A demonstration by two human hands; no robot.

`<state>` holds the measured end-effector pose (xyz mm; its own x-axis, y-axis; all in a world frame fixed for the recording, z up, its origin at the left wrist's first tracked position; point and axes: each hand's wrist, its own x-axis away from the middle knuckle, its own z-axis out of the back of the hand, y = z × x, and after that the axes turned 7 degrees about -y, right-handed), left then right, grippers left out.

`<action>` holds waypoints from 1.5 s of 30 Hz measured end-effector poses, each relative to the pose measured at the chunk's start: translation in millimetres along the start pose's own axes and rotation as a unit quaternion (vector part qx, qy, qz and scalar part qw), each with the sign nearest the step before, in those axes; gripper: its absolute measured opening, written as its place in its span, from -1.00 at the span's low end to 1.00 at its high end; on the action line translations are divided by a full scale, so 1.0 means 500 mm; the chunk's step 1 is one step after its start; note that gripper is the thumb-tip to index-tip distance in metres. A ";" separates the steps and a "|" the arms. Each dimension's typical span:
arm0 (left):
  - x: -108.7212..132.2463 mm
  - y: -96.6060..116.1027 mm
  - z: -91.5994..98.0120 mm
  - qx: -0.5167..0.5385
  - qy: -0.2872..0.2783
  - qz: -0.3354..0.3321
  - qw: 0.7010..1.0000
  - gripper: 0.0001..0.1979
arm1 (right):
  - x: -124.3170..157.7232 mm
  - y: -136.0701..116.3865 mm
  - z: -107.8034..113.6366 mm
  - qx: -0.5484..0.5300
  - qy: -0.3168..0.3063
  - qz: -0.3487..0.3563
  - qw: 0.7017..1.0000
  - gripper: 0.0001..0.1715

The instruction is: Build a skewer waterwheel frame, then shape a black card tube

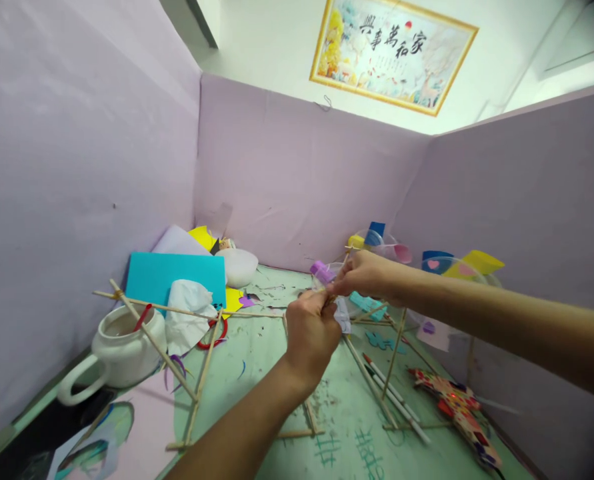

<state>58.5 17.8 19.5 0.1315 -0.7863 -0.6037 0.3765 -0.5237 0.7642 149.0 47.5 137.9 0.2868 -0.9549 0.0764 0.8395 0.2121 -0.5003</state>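
A frame of thin wooden sticks [204,373] spans the table, its joints bound at several corners. Near its middle, my left hand [314,337] is closed around a stick joint, with fingers curled and the grip partly hidden. Pressed close above it, my right hand [361,272] pinches at the same joint; a stick end [347,253] pokes out past its knuckles. What exactly lies between the fingertips is covered by the hands. More joined sticks [394,353] stand to the right of my hands.
On the left are a white mug [121,350] with a red stick inside, crumpled tissue [189,313], a turquoise card [151,270] and red-handled scissors [213,335]. On the right lie pencils [397,393] and a patterned glue gun [457,413]. Lilac panels [301,173] enclose the table.
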 end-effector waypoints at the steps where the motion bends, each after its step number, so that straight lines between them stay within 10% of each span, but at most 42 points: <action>1: 0.001 0.002 -0.002 0.001 0.002 0.000 1.000 -0.77 | -0.002 -0.006 0.001 0.072 0.015 0.025 0.997 -0.69; 8: -0.013 0.009 0.006 0.061 0.016 0.038 0.997 -0.80 | 0.039 -0.042 -0.051 0.397 0.146 0.132 0.896 -0.87; 19: -0.049 0.006 0.052 0.177 -0.038 0.110 0.977 -0.79 | 0.024 0.008 -0.092 0.391 0.205 0.241 0.864 -0.74; 26: -0.079 -0.015 0.084 0.281 -0.092 0.180 0.938 -0.81 | 0.027 0.099 -0.114 0.043 0.353 0.344 0.869 -0.79; 30: -0.078 -0.023 0.086 0.311 -0.132 0.194 0.921 -0.72 | -0.008 0.131 -0.143 -0.202 0.216 0.230 0.927 -0.75; 34: -0.072 -0.024 0.077 0.306 -0.151 0.197 0.919 -0.69 | -0.050 0.123 -0.178 -0.408 0.102 0.242 0.874 -0.58; 38: -0.068 -0.021 0.063 0.285 -0.144 0.207 0.925 -0.63 | -0.066 0.096 -0.193 -0.477 0.155 0.237 0.832 -0.68; 45: -0.063 -0.036 0.068 0.285 -0.090 0.208 0.931 -0.72 | -0.069 0.075 -0.201 -0.465 0.158 0.202 0.848 -0.75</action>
<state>16.4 40.9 32.5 -0.0187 -0.9755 -0.2191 -0.2283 -0.2092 0.9509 124.3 67.7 29.9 0.2028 -0.8829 -0.4235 -0.0660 0.4192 -0.9055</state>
